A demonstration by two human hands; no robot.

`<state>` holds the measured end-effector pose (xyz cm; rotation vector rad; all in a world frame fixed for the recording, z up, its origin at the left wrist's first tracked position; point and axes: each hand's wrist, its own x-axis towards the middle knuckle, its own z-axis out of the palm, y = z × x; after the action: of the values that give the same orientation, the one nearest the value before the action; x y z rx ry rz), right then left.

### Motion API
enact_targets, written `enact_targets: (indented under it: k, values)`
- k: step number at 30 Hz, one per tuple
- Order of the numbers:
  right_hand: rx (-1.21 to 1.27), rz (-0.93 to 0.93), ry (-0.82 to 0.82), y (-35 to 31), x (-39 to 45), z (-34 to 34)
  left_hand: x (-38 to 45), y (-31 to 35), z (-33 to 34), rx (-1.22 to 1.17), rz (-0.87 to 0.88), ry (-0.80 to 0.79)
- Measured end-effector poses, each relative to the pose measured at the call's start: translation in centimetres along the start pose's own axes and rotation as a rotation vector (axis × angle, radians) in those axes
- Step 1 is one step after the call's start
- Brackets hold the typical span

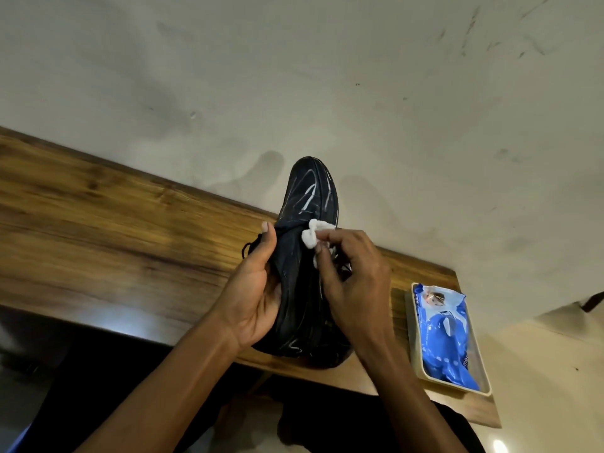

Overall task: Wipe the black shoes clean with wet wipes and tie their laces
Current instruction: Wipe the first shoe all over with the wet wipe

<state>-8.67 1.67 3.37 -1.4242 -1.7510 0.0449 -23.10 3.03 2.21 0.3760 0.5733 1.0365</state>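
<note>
The left hand gripped the black shoe from its left side, thumb raised along the upper and fingers curled round behind, out of sight. The right hand pinched a crumpled white wet wipe between thumb and fingertips and pressed it against the shoe's side, about midway along its length. The two hands were close together, one on each flank of the shoe.

Largest in view was the pale, scuffed wall filling the upper half. Below it ran the wooden tabletop, set diagonally across the picture with its far edge against the wall.

The shoe was held above the tabletop, toe pointing away toward the wall, sole turned up and to the viewer — pale streaks showed on the dark surface near the toe. A loop of black lace hung loose at the shoe's left, just above the left thumb.

At the right end of the tabletop sat a cream tray holding a blue wet-wipes packet — well apart from the shoe.
</note>
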Motion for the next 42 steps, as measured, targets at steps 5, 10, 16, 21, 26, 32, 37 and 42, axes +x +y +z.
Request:
enact_targets:
  k: [5,10,16,21,26,32,37,42]
  values:
    - [0.105,-0.104,-0.174,-2.4,-4.3,-0.3,-0.2,-0.1,-0.6,0.157,-0.047,-0.014]
    - [-0.006,-0.105,-0.12,-0.3,-1.7,0.0,-0.3,-0.4,-0.8,0.177,-0.037,0.032]
    - [-0.081,0.014,0.057,2.5,1.9,-0.5,-0.3,-0.9,-0.7,0.303,0.063,-0.008]
    - [0.021,-0.069,-0.058,-0.7,-1.4,0.3,-0.5,-0.8,-0.9,0.346,0.097,0.016]
    - [-0.025,-0.094,-0.061,0.7,-0.3,-0.3,-0.5,-1.5,-1.8,0.577,0.13,0.158]
    - [-0.124,0.036,0.094,4.7,2.6,-1.1,-1.1,-1.9,-2.3,0.868,0.173,0.172]
    - [-0.063,0.029,-0.026,3.3,0.5,0.1,-1.0,-2.3,-3.0,0.936,0.207,0.132]
    - [0.041,0.037,-0.205,1.8,-2.2,2.5,-0.9,-3.1,-4.9,1.029,0.13,0.2]
